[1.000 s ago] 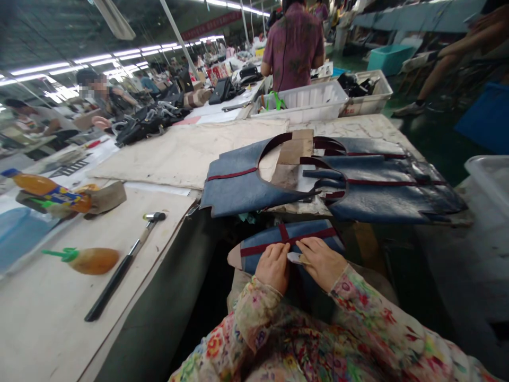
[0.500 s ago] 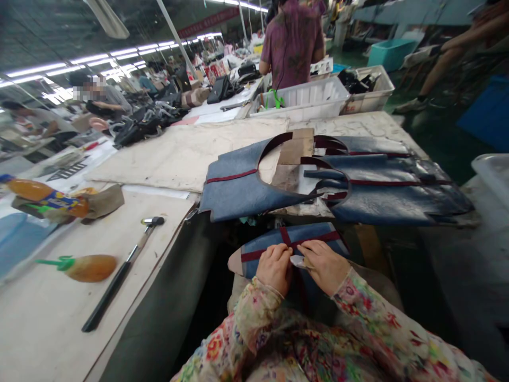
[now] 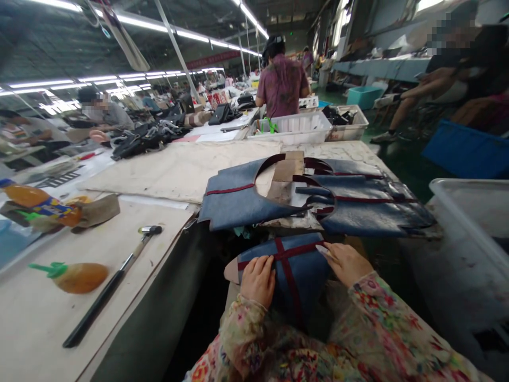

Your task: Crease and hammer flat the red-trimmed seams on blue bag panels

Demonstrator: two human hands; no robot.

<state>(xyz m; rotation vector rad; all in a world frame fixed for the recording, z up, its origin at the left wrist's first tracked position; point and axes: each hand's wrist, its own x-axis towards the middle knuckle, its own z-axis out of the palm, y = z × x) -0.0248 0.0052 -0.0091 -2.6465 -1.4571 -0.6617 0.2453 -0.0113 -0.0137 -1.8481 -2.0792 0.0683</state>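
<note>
Across my lap lies a blue leather panel (image 3: 309,266) with two dark red strips (image 3: 292,289) crossing on it and a pale tip at its left end. My left hand (image 3: 257,281) rests on the panel's left part, fingers laid out over the red strip. In my right hand (image 3: 350,263), at the panel's right edge, I grip a small flat tool with a whitish tip (image 3: 322,249); the rest of it is hidden by my fingers. The tip is by the right end of the horizontal strip.
More blue leather panels (image 3: 230,196) lie on the bench ahead. To the left are a hammer (image 3: 115,281), a green-capped squeeze bottle (image 3: 81,277) and a drink bottle (image 3: 37,200). A white bin (image 3: 469,212) stands right. A person in a purple shirt (image 3: 283,85) stands beyond a white crate (image 3: 302,127).
My right hand has moved right with the tool, away from the strips' crossing to the panel's right edge. My left hand has shifted slightly left. The head view has tilted up.
</note>
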